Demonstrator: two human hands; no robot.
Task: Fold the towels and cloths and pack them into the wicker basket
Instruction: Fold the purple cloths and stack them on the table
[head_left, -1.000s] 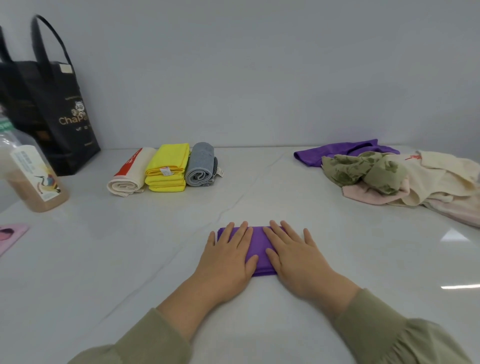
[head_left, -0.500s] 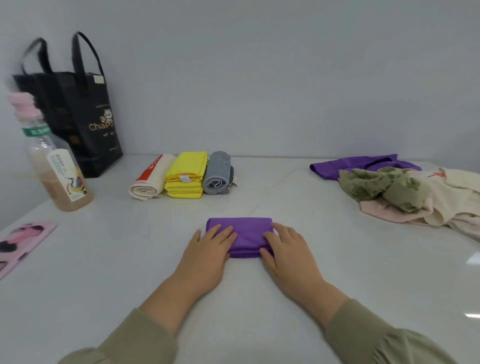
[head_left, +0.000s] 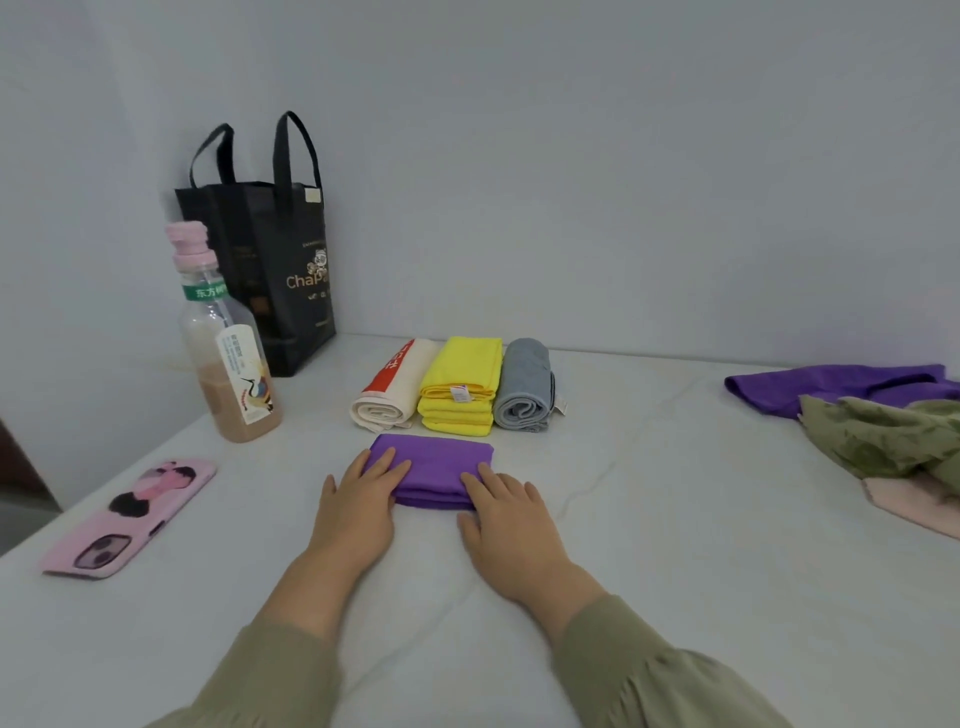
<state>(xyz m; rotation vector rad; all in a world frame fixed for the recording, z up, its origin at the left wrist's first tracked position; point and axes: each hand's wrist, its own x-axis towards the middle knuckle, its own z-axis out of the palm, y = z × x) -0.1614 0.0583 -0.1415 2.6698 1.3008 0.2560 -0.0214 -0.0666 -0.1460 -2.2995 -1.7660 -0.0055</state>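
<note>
Two grips work this step: the left grip (head_left: 358, 512) and the right grip (head_left: 511, 525) both lie flat and open, fingers straight, clasping nothing. Their fingertips press on the near corners of the folded purple cloth (head_left: 434, 467).

The cloth lies on the desk (head_left: 675, 545), between the grips and just ahead of the palms. Its far edge sits just short of the row formed by the white towel (head_left: 395, 387), yellow cloth (head_left: 460, 382) and grey cloth (head_left: 524, 384).

Apply equal pressure with both grips so that the layers neither shear nor skew. Hold your palms low. Square the cloth to the row without nudging the rolls.

Unfolded cloths (head_left: 883, 436) wait at your right. No wicker basket is in view.
</note>
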